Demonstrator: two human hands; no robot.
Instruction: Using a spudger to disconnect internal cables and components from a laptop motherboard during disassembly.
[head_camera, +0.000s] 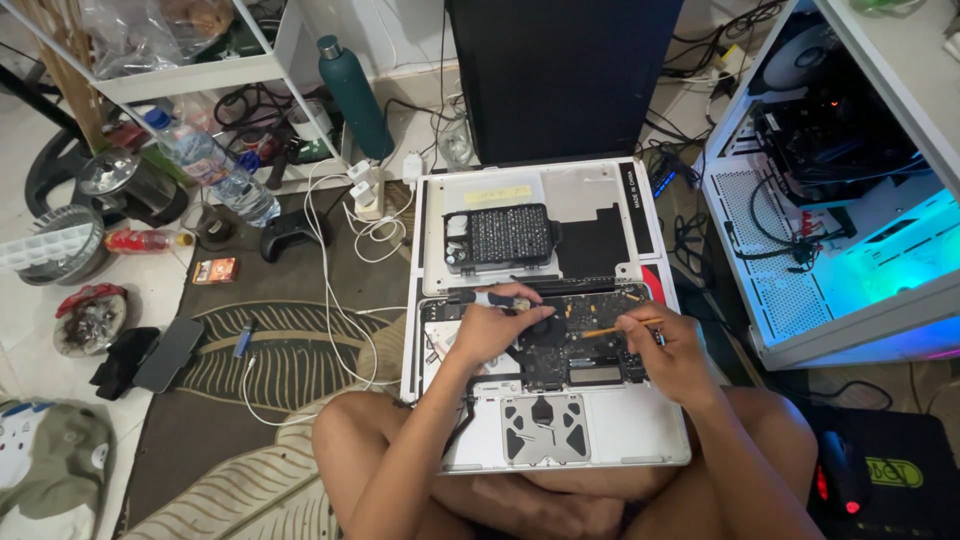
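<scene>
Patterned floor rug (270, 360) underfoot, strewn with white cables. Open white computer case (840, 200) glowing blue at right; black monitor (560, 75) upright beyond. Opened silver laptop (548, 420) across crossed legs, detached bottom cover (590, 190) lying just past it, carrying a black screwdriver bit case (500, 238). Dark logic board (590, 345) exposed. Left hand (490, 325) curled around a black-handled screwdriver (500, 298) over the board's fan. Right hand (672, 350) pinching a thin yellow-shafted tool (620, 326), tip on the board.
</scene>
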